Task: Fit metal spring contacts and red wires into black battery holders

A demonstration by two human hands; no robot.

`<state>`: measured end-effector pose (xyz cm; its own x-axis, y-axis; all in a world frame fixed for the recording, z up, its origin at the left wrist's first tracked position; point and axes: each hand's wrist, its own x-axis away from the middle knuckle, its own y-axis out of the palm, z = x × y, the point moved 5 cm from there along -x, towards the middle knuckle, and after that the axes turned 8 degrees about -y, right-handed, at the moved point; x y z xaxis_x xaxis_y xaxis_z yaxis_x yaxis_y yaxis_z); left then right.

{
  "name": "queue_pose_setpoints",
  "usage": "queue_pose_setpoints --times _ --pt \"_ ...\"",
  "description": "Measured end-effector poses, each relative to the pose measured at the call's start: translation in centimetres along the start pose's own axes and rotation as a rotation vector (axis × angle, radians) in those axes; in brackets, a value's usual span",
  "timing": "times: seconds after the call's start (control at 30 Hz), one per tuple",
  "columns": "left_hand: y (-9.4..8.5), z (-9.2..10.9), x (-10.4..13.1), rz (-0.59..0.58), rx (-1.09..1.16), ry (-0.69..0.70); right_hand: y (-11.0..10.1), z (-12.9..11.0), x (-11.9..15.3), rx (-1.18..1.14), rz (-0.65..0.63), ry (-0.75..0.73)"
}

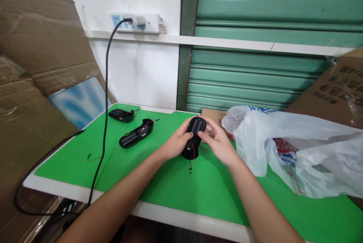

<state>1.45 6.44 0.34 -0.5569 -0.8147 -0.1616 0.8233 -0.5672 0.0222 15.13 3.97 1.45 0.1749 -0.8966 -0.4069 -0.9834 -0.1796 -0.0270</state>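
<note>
A black plastic housing (pixel 194 148) is held up over the middle of the green table, its long side pointing away from me. My left hand (pixel 179 139) grips its left side, thumb pressed on the inner face. From the right, my right hand (pixel 214 139) grips it too, with the thumb close to the other one. Thin red and black wires (pixel 194 160) hang from its near end, with a small connector at their tip. Left of my hands lie two similar parts, a nearer black housing (pixel 132 139) and a farther black housing (pixel 117 115), both with thin wires.
A white plastic bag (pixel 255 137) with red items inside covers the table's right side. A black cable (pixel 106 73) drops from the power strip (pixel 154 23) across the left part of the green tabletop (pixel 159 186). Cardboard (pixel 39 39) stands left; a loose wire (pixel 95 159) lies nearby.
</note>
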Motion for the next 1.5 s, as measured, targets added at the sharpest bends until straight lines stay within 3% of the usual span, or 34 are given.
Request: queue_pose_setpoints --times 0.23,0.37,0.47,0.57,0.7,0.83,1.0,1.27,1.5 --pt "0.5 0.7 0.7 -0.108 -0.002 -0.072 -0.3 0.6 0.2 -0.082 0.062 0.116" --pt "0.5 0.6 0.6 -0.102 0.002 -0.051 -0.4 1.0 0.2 -0.142 0.108 0.179" --pt "-0.3 0.1 0.1 0.005 0.076 -0.109 -1.2 1.0 0.1 -0.05 0.179 0.131" --pt "-2.1 0.4 -0.3 0.232 0.255 -0.137 -2.7 0.7 0.1 0.333 0.261 0.014" --pt "-3.8 0.9 -0.3 0.424 0.407 -0.121 -2.9 0.9 0.5 0.922 0.089 0.027" --pt "-3.5 0.3 -0.2 0.453 0.425 -0.201 -1.9 1.1 1.0 1.141 -0.048 0.141" --pt "-2.8 -0.6 -0.4 0.432 0.425 -0.212 -0.9 1.5 1.2 1.223 -0.114 0.258" --pt "-3.0 -0.2 -0.3 0.442 0.446 -0.21 -0.5 1.6 1.2 1.211 -0.175 0.241" --pt "-2.5 -0.1 0.3 0.427 0.458 -0.473 -1.1 1.4 0.9 1.149 -0.077 0.104"
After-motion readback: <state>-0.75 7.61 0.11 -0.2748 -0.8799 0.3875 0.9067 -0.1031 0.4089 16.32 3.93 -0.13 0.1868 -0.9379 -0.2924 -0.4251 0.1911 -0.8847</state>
